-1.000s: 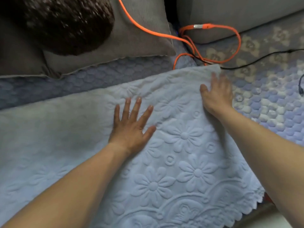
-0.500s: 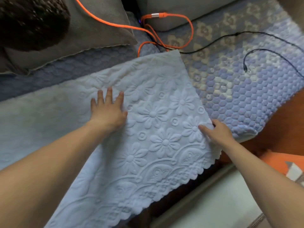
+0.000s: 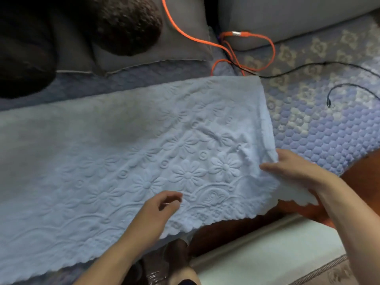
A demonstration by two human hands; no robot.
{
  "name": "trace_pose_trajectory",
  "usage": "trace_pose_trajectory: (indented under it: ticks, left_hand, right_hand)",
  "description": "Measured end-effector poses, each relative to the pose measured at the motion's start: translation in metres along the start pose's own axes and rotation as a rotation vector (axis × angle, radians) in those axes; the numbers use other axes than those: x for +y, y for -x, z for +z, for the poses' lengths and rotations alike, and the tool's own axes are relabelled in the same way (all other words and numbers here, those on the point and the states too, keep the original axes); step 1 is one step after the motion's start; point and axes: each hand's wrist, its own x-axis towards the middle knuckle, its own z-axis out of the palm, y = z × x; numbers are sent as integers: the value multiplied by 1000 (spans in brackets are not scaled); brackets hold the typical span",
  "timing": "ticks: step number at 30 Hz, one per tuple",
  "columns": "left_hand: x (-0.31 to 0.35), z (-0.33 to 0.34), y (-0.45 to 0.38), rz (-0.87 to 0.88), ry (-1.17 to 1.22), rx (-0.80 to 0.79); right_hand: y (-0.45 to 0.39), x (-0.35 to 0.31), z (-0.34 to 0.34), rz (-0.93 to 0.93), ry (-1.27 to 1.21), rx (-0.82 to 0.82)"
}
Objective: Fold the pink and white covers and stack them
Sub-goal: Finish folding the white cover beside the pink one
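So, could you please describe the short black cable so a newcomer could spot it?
On the sofa's blue honeycomb-quilted cover, right of the white cover, lies the short black cable. It curls into a hook ending in a plug; the orange cable and the longer black cable lie farther back.

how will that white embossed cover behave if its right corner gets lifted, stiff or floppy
Probably floppy: the white cover already sags and wrinkles where the right hand pinches its corner. Its quilted thickness suggests some weight, so it likely drags rather than flutters.

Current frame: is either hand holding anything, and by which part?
The right hand pinches the white cover at its near right corner, by the scalloped edge. The left hand is loosely curled over the cover, holding nothing.
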Motion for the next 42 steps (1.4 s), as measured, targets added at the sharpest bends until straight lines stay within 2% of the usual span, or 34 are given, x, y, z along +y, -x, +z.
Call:
trace_pose_trajectory:
  ticks: [2,4,8,11,13,14,16,17,20,22,26,28,30,32,34,37,38,39,42]
  left_hand:
    - [5,-3,24,-34,275,-80]
    - [5,-14,42,-49,598,-62]
    - [-20,-70,65,-14,994,259]
    - [-68,-128,82,-6,1113,557]
    - [-113,-169,87,-120,1106,725]
    - [-134,-186,88,-178,1101,764]
    - [-178,-211,83,-290,1064,791]
    - [-197,-219,77,-317,1034,771]
    - [-217,-234,59,-316,941,770]
    - [-219,-239,52,-316,887,783]
    - [-241,-237,50,-331,644,710]
    - [-246,-239,58,-327,601,669]
    - [-251,-244,70,-298,637,645]
    - [-256,-253,84,-289,688,621]
    - [-261,-267,99,-324,680,626]
    - [-277,-290,109,-337,638,714]
    - [-282,-298,109,-339,603,729]
    - [-288,-306,107,-350,552,734]
    - [-312,-322,90,-376,468,722]
  right_hand:
    - [22,-63,16,-179,37,-6]
    - [43,-132,52,-363,-3,-86]
    - [60,-258,178,-618,79,-366]
    - [65,-318,291,-564,40,-648]
    - [63,-332,345,-512,36,-748]
    - [62,-331,363,-499,38,-735]
    - [51,-313,382,-462,35,-604]
    - [44,-300,382,-415,37,-491]
    - [13,-269,360,-236,55,7]
    - [-6,-278,344,-98,-69,166]
    - [-35,-330,345,230,-484,63]
    - [-32,-356,347,319,-450,42]
    - [-23,-389,343,263,-455,104]
    - [-12,-441,339,117,-523,142]
    - [-5,-500,344,-12,-570,123]
    - [-22,-573,376,-71,-639,4]
    - [-34,-588,391,-85,-604,-40]
    - [-49,-598,407,-110,-441,-35]
    - [-99,-605,446,-292,474,81]
